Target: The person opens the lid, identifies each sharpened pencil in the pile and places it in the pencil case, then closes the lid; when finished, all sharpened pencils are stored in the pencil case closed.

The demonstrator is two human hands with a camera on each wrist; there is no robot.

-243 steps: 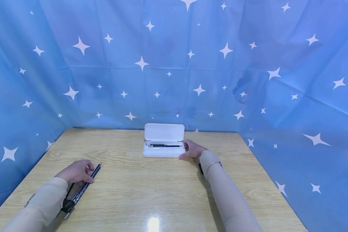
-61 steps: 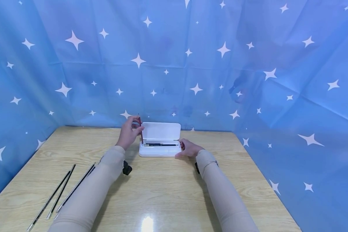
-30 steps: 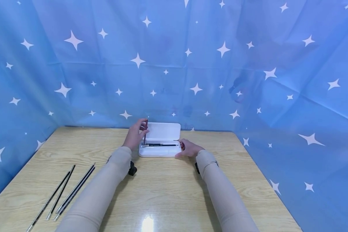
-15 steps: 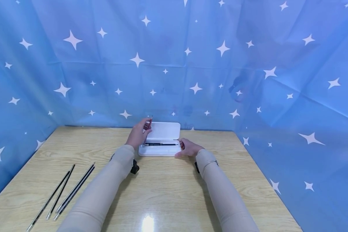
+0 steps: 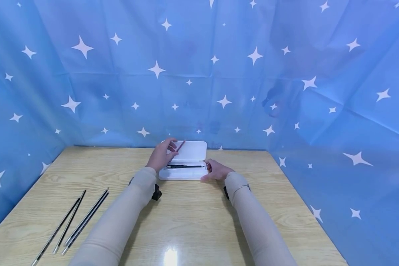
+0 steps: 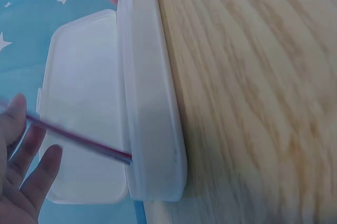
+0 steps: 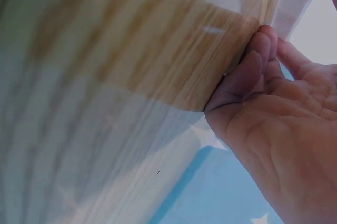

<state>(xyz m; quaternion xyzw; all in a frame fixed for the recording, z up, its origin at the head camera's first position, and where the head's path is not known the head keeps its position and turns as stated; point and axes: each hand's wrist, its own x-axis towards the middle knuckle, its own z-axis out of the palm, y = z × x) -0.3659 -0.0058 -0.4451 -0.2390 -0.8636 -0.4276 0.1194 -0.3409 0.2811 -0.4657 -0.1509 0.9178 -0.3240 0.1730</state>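
A white pencil case (image 5: 183, 175) stands with its lid (image 5: 194, 150) raised at the back of the table. A dark pencil (image 5: 186, 166) lies lengthwise inside. My left hand (image 5: 161, 155), over the case's left end, holds a red pencil (image 5: 181, 145) between thumb and fingers. It slants, its upper end leaning right, across the front of the lid. In the left wrist view the red pencil (image 6: 89, 142) is blurred, its lower end at the case's rim. My right hand (image 5: 217, 170) grips the right end of the case, thumb at the front corner.
Several dark pencils (image 5: 86, 218) lie slanted on the left of the wooden table (image 5: 193, 229). A blue curtain with white stars (image 5: 199, 66) hangs behind and beside the table.
My left hand has gone from the dark pencils at the left to the case, bringing the red pencil. That pencil has tilted from upright toward the right. My right hand stays on the case.
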